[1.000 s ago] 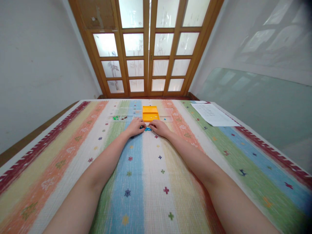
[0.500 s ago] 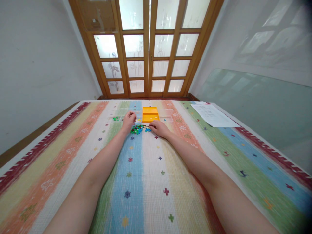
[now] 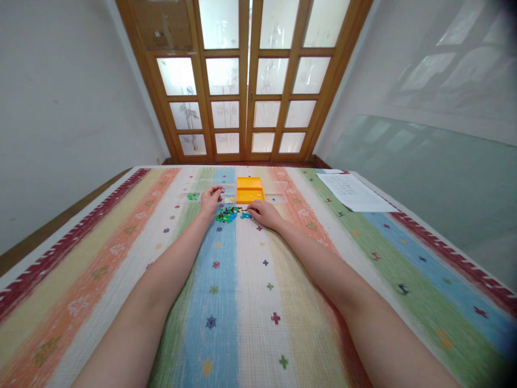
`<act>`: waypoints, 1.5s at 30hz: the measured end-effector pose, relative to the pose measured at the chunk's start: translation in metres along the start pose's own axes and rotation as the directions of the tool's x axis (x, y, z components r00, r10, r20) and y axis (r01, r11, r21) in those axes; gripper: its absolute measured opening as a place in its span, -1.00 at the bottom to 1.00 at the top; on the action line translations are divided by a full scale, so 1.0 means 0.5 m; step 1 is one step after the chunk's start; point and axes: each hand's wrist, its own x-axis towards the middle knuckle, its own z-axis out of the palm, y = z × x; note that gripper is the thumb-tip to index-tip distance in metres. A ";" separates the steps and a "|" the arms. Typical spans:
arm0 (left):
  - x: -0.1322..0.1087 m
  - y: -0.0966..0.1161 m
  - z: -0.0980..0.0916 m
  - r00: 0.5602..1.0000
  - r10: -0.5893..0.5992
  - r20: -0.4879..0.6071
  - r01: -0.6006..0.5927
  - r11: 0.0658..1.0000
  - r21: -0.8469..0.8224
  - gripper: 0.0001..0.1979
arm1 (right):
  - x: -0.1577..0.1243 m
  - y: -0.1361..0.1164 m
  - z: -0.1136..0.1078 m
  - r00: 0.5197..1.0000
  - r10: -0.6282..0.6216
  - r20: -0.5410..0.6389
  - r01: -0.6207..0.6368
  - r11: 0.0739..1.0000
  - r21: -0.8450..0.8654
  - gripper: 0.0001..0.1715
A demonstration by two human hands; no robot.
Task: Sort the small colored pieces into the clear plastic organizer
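My left hand [image 3: 210, 199] hovers over a clear plastic box [image 3: 197, 186], thumb and fingers pinched together; whatever is between them is too small to name. Just below it on the cloth lies a pile of small green, blue and dark pieces [image 3: 227, 215]. My right hand [image 3: 263, 212] rests at the right edge of that pile, its fingertips bent closed onto a few blue pieces [image 3: 245, 215]; I cannot make out what they grip. Between and beyond the hands lies an open orange box [image 3: 250, 195]. Yellow pieces [image 3: 229, 199] and green pieces [image 3: 193, 196] sit in the clear box.
Another clear box [image 3: 278, 187] holding a blue piece stands right of the orange one. Printed paper sheets [image 3: 353, 191] lie at the far right of the table. A striped cloth [image 3: 250, 302] covers the tabletop. Wooden glazed doors [image 3: 246, 108] rise behind it.
My left hand has shifted slightly left and its fingers have drawn closer together, so more yellow pieces show beside it. My right hand has stayed at the pile.
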 end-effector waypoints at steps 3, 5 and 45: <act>0.002 -0.006 0.000 0.999 0.008 0.032 -0.010 0.998 0.059 -0.69 | 0.000 0.002 0.002 1.000 -0.013 -0.008 0.013 1.000 0.001 -0.76; 0.003 -0.010 0.001 0.998 0.022 0.059 -0.028 0.994 0.101 -0.64 | 0.000 0.002 0.002 1.000 -0.018 -0.013 0.018 1.000 0.000 -0.76; -0.045 0.029 -0.002 0.710 0.134 0.691 -0.640 0.533 0.553 -0.81 | 0.000 -0.004 -0.002 1.000 -0.004 -0.002 0.004 1.000 -0.013 -0.76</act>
